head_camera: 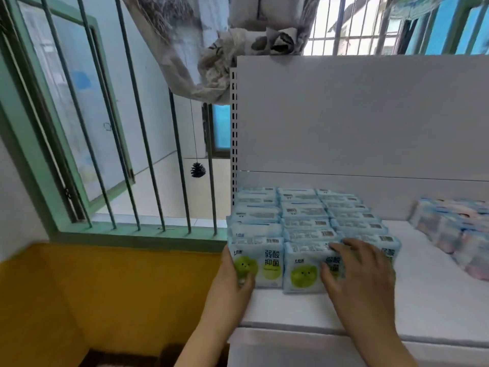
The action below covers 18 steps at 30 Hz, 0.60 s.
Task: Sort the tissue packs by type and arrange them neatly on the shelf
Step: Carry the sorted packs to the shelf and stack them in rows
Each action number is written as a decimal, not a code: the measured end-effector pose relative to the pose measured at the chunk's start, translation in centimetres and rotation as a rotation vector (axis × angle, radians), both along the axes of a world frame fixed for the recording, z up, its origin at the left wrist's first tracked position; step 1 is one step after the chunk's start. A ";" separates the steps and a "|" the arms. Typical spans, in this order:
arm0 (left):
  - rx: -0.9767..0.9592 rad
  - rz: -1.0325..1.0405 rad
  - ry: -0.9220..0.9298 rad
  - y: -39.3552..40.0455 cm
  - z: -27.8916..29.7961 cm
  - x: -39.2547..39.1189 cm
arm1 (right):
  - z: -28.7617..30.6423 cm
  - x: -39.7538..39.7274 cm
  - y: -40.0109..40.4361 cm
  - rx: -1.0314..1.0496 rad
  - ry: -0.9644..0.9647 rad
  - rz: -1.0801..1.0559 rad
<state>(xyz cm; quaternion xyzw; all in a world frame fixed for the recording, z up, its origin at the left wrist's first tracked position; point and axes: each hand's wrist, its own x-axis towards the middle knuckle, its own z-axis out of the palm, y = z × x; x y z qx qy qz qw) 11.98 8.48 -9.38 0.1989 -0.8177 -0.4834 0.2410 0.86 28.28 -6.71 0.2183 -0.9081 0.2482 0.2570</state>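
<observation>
A white shelf (436, 300) stood beside a green-framed barred window (79, 128); blue tissue packs (304, 221) stood upright on it in three rows running from the front edge back toward the white back panel (370, 115), filling the left end of the shelf; each front pack showed a green round face and dark printed characters. The left hand (234, 274) held the front left pack (255, 263) at the shelf's left edge, palm against its outer side and thumb curled over the lower front. The right hand (360, 271) lay wide and flat, fingers spread, against the front of the middle pack (304, 268) and the front right pack (389, 250), covering most of the latter; fingertips reached the top edges. A second pile of pastel, pink-and-blue packs (455, 231) lay toward the right end of the shelf, well apart from the blue rows, blurred so that its printing could not be read. A patterned cloth (211, 49) hung above the shelf's left post; a dark pine cone (198, 170) dangled on a string outside the bars; a yellow wall (105, 287) ran below the window sill.
</observation>
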 end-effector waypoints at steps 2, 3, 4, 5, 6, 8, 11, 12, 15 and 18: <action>-0.011 -0.024 -0.001 0.1 0.1 -0.2 | 0.1 0.3 -0.2 0.053 -0.021 -0.032; 0.018 -0.052 0.007 0.0 0.2 -0.2 | 0.2 0.4 -0.3 0.078 -0.017 -0.025; 0.071 -0.082 0.025 -0.1 0.7 -0.1 | 0.4 0.4 -0.5 0.104 -0.018 -0.007; 0.155 -0.107 0.055 -0.4 1.1 0.1 | 0.7 0.3 -0.8 0.112 -0.021 0.021; 0.275 -0.118 0.088 -0.7 1.7 0.3 | 1.2 0.3 -1.2 0.093 -0.031 0.056; 0.445 -0.052 0.127 -1.6 2.3 0.5 | 2.5 0.4 -2.2 0.000 -0.083 0.175; 0.295 0.144 0.114 -4.0 1.9 -0.2 | 4.2 -0.7 -4.3 -0.036 -0.083 0.373; 0.254 0.167 0.099 -4.6 1.9 -0.4 | 5.0 -1.4 -5.3 -0.004 -0.096 0.431; 0.180 0.056 -0.015 -5.5 2.2 -0.9 | 7.4 -3.6 -8.3 0.258 -0.196 0.575; 0.099 -0.020 -0.139 -6.2 2.7 -0.9 | 8.6 -4.9 -11.1 0.531 -0.268 0.650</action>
